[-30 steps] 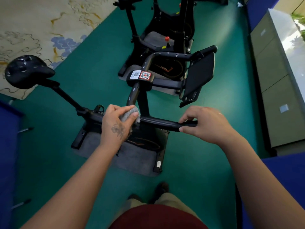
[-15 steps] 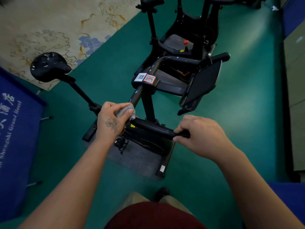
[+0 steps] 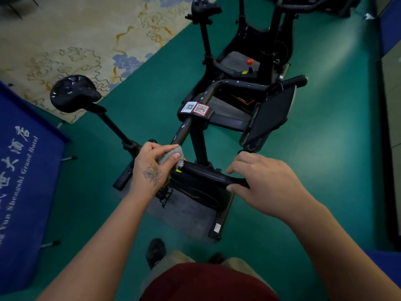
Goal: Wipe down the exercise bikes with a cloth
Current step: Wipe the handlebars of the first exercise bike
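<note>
Both our hands are on the black looped handlebar (image 3: 208, 173) of the nearest black exercise bike (image 3: 195, 192).

Our left hand (image 3: 152, 165) grips a small grey cloth (image 3: 171, 156) and presses it against the handlebar's near left bend, just below the red-and-white QR stickers (image 3: 197, 108). Our right hand (image 3: 267, 181) curls round the handlebar's near right end. The bike's glossy black saddle (image 3: 73, 93) stands well left of the handlebar, and a second black bike (image 3: 260, 51) stands beyond it on the green floor (image 3: 325, 148).
</note>
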Demonstrator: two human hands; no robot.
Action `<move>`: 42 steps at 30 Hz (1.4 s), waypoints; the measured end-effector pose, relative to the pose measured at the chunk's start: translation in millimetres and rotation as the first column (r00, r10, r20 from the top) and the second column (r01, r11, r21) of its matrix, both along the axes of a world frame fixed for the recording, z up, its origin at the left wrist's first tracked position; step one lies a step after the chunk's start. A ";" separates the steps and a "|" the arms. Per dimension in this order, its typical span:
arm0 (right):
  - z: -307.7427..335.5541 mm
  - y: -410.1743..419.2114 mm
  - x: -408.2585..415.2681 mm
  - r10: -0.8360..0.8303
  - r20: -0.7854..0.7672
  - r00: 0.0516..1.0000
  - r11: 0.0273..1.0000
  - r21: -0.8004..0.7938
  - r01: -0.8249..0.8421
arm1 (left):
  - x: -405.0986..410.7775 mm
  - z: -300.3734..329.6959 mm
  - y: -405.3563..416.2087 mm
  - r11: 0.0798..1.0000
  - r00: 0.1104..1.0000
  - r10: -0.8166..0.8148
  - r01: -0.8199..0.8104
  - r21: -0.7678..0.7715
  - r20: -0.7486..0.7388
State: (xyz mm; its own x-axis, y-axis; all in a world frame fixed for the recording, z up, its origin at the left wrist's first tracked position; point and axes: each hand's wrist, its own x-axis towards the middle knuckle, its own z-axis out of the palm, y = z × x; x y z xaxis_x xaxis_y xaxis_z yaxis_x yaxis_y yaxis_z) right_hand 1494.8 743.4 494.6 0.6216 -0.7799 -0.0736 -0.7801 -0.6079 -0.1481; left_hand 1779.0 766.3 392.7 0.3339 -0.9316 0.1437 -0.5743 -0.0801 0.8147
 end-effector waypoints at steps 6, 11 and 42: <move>-0.4 -1.5 43.8 -0.053 0.153 0.987 0.996 -0.060 0.063 | 21.4 1.3 -15.1 0.996 0.996 -0.080 0.081 0.026 -0.036; -28.4 -3.0 82.8 -0.132 0.203 0.970 0.991 0.000 0.135 | 27.3 -1.3 -1.1 0.976 0.976 -0.216 0.217 -0.034 0.010; -70.4 -7.9 112.4 -0.452 0.325 0.831 0.889 0.240 0.390 | 62.3 -3.8 -90.1 0.915 0.913 -0.404 0.402 -0.041 -0.063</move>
State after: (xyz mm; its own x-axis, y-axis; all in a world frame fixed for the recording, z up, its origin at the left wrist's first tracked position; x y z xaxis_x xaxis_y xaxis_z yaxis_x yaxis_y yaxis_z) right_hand 1607.3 735.5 424.2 0.2418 -0.9689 -0.0521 -0.8260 -0.1773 -0.5351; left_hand 1841.3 676.1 388.9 -0.0586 -0.9853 0.1606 -0.4958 0.1684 0.8519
